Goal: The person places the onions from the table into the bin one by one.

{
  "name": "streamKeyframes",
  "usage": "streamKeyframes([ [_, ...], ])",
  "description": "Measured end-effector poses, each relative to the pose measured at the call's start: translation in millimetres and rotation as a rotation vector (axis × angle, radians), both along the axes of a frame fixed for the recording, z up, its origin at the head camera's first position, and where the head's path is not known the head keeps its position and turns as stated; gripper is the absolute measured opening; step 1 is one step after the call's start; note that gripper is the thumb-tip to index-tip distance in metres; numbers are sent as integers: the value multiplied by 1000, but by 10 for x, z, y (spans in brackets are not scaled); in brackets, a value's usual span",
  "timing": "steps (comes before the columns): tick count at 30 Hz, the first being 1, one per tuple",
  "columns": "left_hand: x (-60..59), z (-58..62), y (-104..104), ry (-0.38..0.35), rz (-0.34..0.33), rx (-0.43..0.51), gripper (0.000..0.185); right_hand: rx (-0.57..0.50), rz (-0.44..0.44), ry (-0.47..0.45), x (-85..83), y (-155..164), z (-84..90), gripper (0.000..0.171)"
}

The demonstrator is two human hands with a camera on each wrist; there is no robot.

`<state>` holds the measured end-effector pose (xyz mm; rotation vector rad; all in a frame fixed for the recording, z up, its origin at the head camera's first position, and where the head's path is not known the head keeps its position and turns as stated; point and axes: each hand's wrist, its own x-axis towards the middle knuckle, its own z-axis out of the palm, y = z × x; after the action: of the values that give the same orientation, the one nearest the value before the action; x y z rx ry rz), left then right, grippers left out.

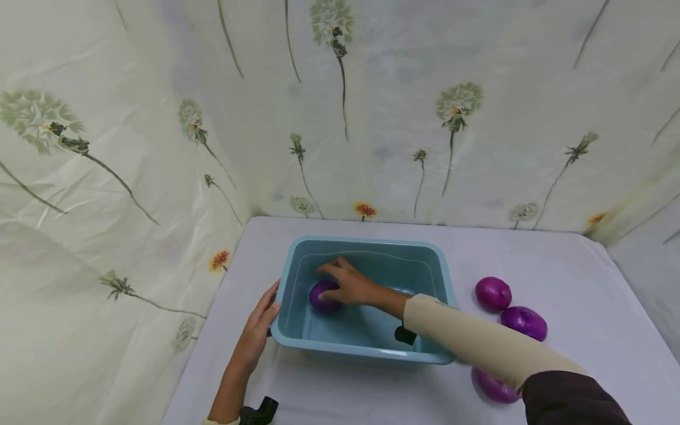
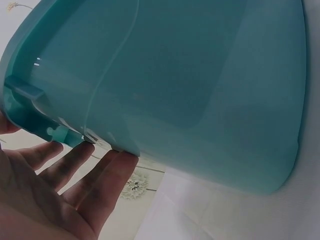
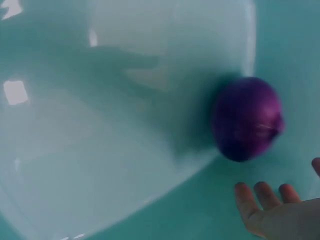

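In the head view, my right hand reaches into a light blue plastic tub, close over a red onion at its left end. The right wrist view shows the onion on the tub floor by the wall, with a gap between it and the spread fingertips. My left hand rests at the tub's left rim. Seen from the left wrist, its fairly straight fingers touch the outer wall below the rim, and the thumb lies near the tub's corner.
Right of the tub, red onions lie on the white-covered table: one at the back, one beside it and one nearer, partly behind the right sleeve. A flowered sheet hangs behind the table.
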<state>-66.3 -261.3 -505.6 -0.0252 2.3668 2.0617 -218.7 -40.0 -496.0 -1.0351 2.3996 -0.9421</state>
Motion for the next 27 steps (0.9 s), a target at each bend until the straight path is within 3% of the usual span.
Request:
streamKeyframes([
  [4, 11, -21, 22, -10, -3, 4, 50, -57, -9, -18, 12, 81, 206, 62],
  [10, -1, -16, 17, -14, -10, -3, 51, -184, -65, -37, 53, 257, 689, 60],
  [17, -27, 22, -7, -6, -4, -39, 50, -384, -157, 57, 166, 674, 1219, 52],
  [22, 3, 45, 31, -19, 10, -49, 50, -431, -244, 121, 231, 1149, 1401, 49],
  [27, 26, 36, 122, -36, 8, -57, 52, -402, -383, 214, 330, 1786, 1450, 47],
])
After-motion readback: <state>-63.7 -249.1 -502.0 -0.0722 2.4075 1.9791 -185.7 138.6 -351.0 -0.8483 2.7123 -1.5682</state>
